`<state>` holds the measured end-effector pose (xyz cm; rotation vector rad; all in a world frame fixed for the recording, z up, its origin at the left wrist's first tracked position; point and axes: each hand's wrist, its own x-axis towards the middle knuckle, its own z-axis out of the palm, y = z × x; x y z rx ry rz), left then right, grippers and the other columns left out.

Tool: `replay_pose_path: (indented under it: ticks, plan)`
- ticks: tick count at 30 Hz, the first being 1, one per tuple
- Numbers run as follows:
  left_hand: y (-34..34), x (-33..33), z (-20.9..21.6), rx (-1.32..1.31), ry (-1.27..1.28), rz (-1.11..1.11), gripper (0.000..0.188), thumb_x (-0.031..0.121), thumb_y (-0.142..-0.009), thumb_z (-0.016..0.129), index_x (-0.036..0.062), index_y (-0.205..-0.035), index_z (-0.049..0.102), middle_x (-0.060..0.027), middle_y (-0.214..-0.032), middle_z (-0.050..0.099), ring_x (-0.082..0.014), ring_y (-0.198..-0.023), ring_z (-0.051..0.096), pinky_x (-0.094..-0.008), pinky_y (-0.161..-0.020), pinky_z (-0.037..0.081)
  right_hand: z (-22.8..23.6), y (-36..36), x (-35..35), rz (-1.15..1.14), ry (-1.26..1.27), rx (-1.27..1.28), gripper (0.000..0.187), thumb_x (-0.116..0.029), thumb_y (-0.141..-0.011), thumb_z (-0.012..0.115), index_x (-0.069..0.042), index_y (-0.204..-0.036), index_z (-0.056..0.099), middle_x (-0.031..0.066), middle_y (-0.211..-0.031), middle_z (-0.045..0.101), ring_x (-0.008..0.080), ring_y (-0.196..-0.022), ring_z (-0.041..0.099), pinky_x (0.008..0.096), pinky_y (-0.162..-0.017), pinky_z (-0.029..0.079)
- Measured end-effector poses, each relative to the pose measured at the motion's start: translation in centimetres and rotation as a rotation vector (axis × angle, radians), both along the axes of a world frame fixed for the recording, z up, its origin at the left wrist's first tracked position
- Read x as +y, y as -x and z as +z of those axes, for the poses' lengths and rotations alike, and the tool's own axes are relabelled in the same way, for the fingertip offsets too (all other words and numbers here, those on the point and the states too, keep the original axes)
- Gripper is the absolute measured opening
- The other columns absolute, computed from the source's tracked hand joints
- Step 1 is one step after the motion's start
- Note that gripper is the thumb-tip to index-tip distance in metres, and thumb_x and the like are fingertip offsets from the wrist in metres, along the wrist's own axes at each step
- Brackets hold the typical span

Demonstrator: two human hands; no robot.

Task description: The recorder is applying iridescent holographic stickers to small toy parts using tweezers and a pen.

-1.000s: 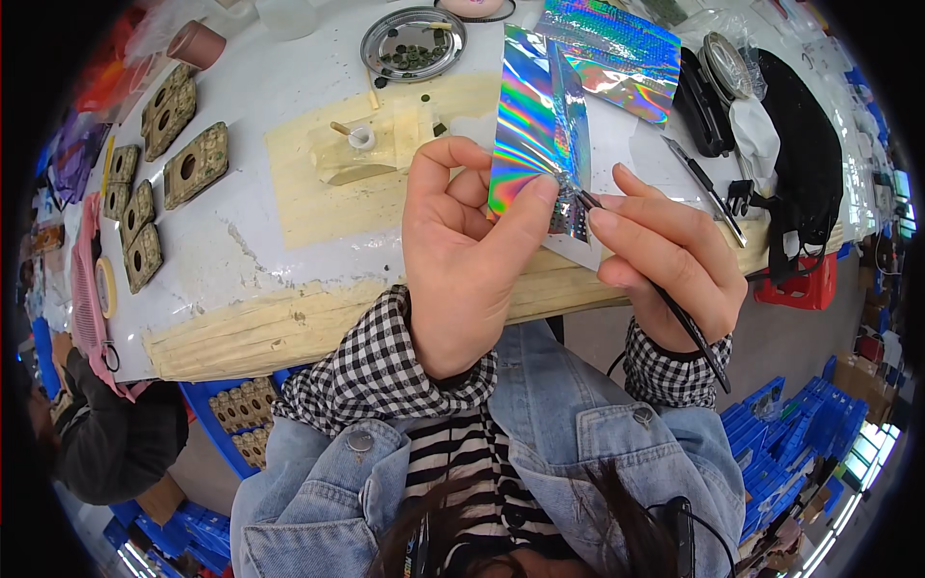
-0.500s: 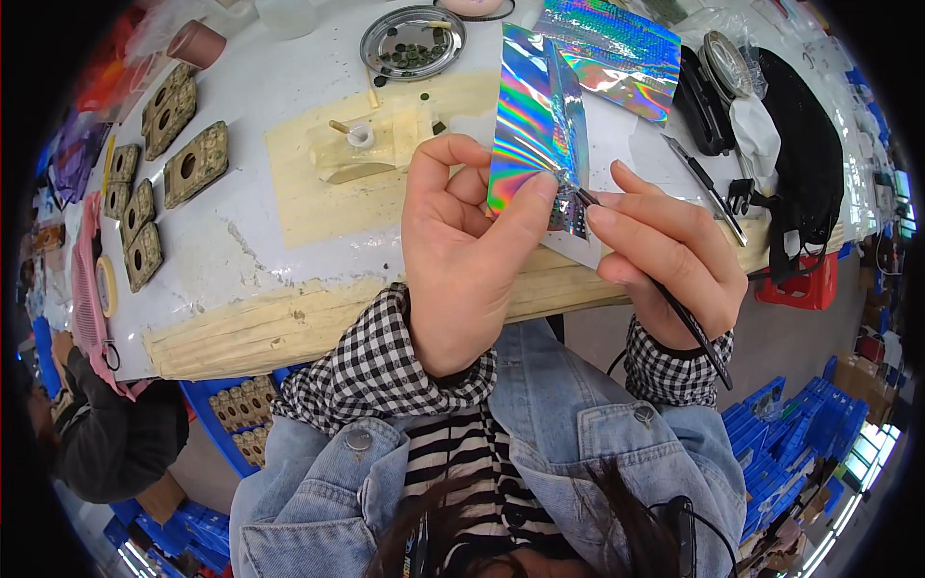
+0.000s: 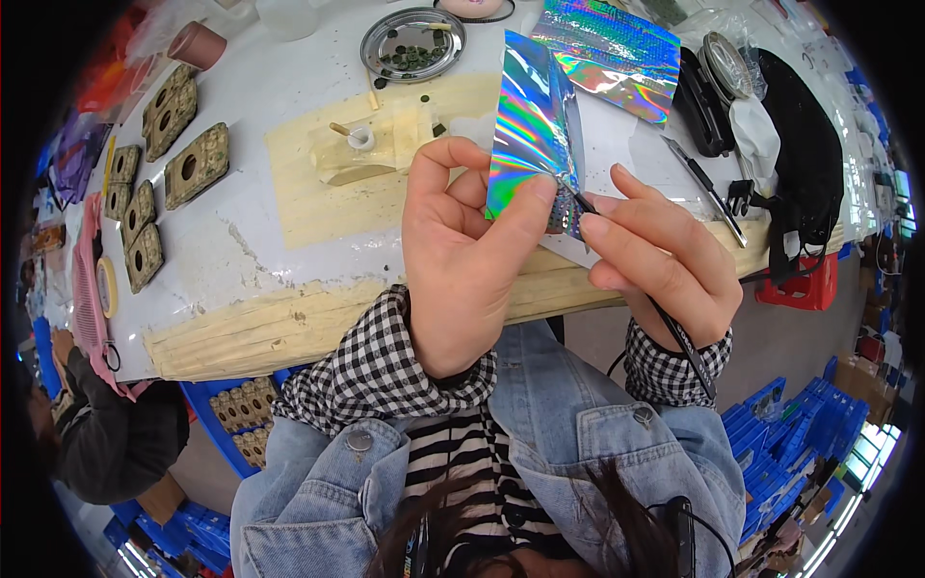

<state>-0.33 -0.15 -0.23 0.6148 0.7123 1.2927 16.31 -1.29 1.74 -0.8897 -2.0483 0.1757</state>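
Note:
Above the table edge, my left hand (image 3: 467, 250) pinches a shiny rainbow holographic sheet (image 3: 525, 120) between thumb and bent fingers. The sheet's lower right part carries rows of tiny dots and curls near my thumb. My right hand (image 3: 670, 255) is closed round slim black tweezers (image 3: 672, 328), which slant down toward my right sleeve. Their tips reach the sheet right beside my left thumb; whether they grip a piece of it is too small to tell. A second holographic sheet (image 3: 617, 63) lies flat on the table behind.
Camouflage-patterned pieces with round holes (image 3: 197, 166) lie at the left. A round metal dish (image 3: 412, 43) holds small dark green bits. Near the middle stands a small white cup (image 3: 360, 138) with a stick. A utility knife (image 3: 703, 183) and black pouch (image 3: 805, 144) lie right.
My right hand and the tweezers have shifted slightly left and down, with the tweezers steeper. The held sheet has tilted a little. My left hand stays nearly still.

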Motion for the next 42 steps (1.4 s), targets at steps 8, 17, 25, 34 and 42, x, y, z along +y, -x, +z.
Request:
replay_pose_path:
  ticks: [8, 17, 25, 34, 42]
  plan:
    - [0.0, 0.0, 0.0, -0.004, -0.007, 0.003, 0.033, -0.003, -0.088, 0.061, 0.0045, -0.11, 0.037, -0.0136, -0.104, 0.065, -0.0093, -0.085, 0.063, -0.0189, -0.069, 0.05, -0.1, 0.0, 0.0, 0.004, -0.006, 0.016, 0.034, -0.012, -0.071, 0.077, -0.003, -0.103, 0.071, 0.0105, -0.095, 0.067, 0.0235, -0.089, 0.067, 0.0437, -0.091, 0.055]
    - [0.0, 0.0, -0.1, -0.001, -0.008, 0.003, 0.034, -0.003, -0.088, 0.062, 0.0045, -0.11, 0.038, -0.0134, -0.106, 0.065, -0.0092, -0.087, 0.062, -0.0186, -0.07, 0.05, 0.2, 0.1, 0.0, -0.003, 0.02, 0.012, 0.034, -0.012, -0.071, 0.077, -0.003, -0.102, 0.071, 0.0101, -0.095, 0.066, 0.0234, -0.089, 0.067, 0.0432, -0.091, 0.055]
    - [0.1, 0.0, -0.1, -0.001, -0.009, 0.003, 0.034, -0.003, -0.088, 0.062, 0.0043, -0.11, 0.038, -0.0133, -0.106, 0.065, -0.0095, -0.087, 0.062, -0.0187, -0.071, 0.05, 0.6, 0.1, 0.0, 0.007, 0.034, -0.016, 0.029, -0.018, -0.079, 0.07, 0.001, -0.101, 0.069, 0.0144, -0.095, 0.066, 0.0244, -0.09, 0.067, 0.0464, -0.09, 0.055]
    - [0.0, -0.1, -0.1, 0.001, -0.008, 0.004, 0.033, -0.002, -0.088, 0.062, 0.0042, -0.111, 0.038, -0.0135, -0.105, 0.065, -0.0105, -0.089, 0.063, -0.0198, -0.073, 0.051, 0.8, 0.2, -0.1, 0.007, 0.081, 0.04, 0.034, -0.011, -0.071, 0.076, -0.003, -0.104, 0.07, 0.0106, -0.094, 0.066, 0.0229, -0.089, 0.066, 0.0447, -0.091, 0.055]
    - [0.0, -0.1, -0.3, -0.022, -0.025, 0.004, 0.033, -0.003, -0.089, 0.061, 0.0042, -0.111, 0.038, -0.0136, -0.106, 0.064, -0.0111, -0.091, 0.062, -0.0208, -0.076, 0.051, 1.0, 0.3, -0.1, -0.002, 0.087, 0.008, 0.034, -0.01, -0.07, 0.077, -0.003, -0.103, 0.071, 0.0105, -0.094, 0.066, 0.0229, -0.088, 0.067, 0.0442, -0.091, 0.055]
